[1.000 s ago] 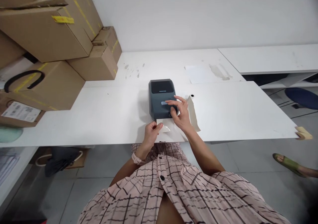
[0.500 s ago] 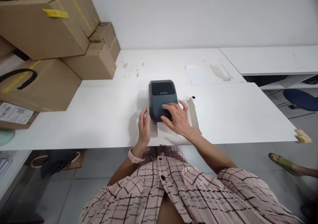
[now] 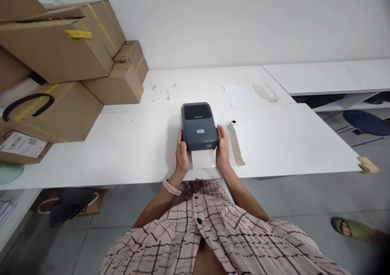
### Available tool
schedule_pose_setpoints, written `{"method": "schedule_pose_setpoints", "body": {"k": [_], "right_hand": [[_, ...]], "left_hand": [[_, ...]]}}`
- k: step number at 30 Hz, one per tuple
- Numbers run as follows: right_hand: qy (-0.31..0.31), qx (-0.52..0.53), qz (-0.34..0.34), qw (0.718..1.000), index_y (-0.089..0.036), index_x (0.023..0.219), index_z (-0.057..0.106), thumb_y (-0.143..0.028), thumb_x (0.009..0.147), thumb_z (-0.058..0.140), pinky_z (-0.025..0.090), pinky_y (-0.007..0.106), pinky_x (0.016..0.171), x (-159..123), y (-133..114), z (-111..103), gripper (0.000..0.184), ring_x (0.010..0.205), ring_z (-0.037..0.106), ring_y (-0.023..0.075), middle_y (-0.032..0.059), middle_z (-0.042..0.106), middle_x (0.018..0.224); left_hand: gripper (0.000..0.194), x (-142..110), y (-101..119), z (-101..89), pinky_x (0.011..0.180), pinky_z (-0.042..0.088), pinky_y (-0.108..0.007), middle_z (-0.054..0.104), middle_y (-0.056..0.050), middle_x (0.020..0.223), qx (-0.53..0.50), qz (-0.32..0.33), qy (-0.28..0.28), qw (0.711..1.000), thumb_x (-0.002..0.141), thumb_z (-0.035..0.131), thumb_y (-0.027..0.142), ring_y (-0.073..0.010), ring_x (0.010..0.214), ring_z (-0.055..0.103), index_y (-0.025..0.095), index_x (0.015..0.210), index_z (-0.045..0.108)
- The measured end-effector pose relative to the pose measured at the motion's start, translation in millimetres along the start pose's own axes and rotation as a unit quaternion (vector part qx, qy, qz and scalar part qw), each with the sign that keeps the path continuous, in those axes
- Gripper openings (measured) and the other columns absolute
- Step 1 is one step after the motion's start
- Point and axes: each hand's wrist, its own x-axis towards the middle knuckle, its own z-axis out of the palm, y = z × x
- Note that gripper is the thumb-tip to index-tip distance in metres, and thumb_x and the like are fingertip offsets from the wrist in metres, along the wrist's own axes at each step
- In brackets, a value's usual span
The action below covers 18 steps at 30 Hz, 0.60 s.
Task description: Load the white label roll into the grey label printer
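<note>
A small dark grey label printer stands near the front edge of the white table. My left hand presses against its left side and my right hand against its right side, so both hands grip the printer between them. A white label sticks out of the printer's front slot, between my hands. Just right of my right hand lies a strip of beige backing paper that ends in a small roll core.
Several stacked cardboard boxes fill the table's left end. A white sheet lies at the back, beside a second white table. A bag sits on the floor under the table. Another person's sandalled foot shows at the right.
My left hand let go of the label and moved to the printer's left side. My right hand left the printer's top and front and went to its right side.
</note>
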Motion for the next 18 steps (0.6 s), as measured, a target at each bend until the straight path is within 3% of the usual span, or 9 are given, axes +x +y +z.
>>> {"method": "schedule_pose_setpoints", "body": {"k": [4,12,15,18], "right_hand": [[0.017,-0.018,-0.004,1.0,-0.023,0.165,0.015,-0.056,0.108,0.007,0.035,0.052,0.126,-2,8,7,0.067,0.158,0.032,0.0189,0.0138,0.032,0.17],[0.014,0.037,0.013,0.999,-0.024,0.159,0.035,-0.057,0.108,0.014,0.037,0.053,0.125,8,-12,-2,0.065,0.153,0.042,0.0224,0.0125,0.043,0.165],[-0.013,-0.027,-0.036,0.999,-0.029,0.161,0.032,-0.057,0.107,0.004,0.04,0.051,0.124,28,-29,-8,0.067,0.153,0.041,0.0206,0.008,0.044,0.165],[-0.037,-0.104,-0.112,0.988,-0.033,0.165,0.02,-0.055,0.107,0.0,0.037,0.051,0.126,70,-46,-10,0.065,0.157,0.033,0.0215,0.0047,0.034,0.17]], "left_hand": [[0.078,-1,-6,7.8,0.128,0.031,-0.036,0.028,-0.007,0.173,-0.028,0.001,0.019,0.999,0.099,0.036,0.069,-0.0231,0.159,0.029,0.026,0.164,0.029],[0.076,2,8,3.8,0.129,0.027,-0.034,0.023,-0.008,0.175,0.018,0.003,0.034,0.999,0.102,0.032,0.066,-0.0257,0.163,0.016,0.019,0.161,0.037],[0.072,17,25,1.3,0.129,0.027,-0.034,0.027,-0.007,0.173,0.009,0.042,0.008,0.999,0.103,0.03,0.063,-0.0249,0.162,0.019,0.02,0.161,0.037],[0.064,53,48,-1.0,0.129,0.028,-0.038,0.035,-0.001,0.171,0.003,0.093,-0.021,0.995,0.103,0.036,0.06,-0.0245,0.16,0.026,0.028,0.159,0.04]]}}
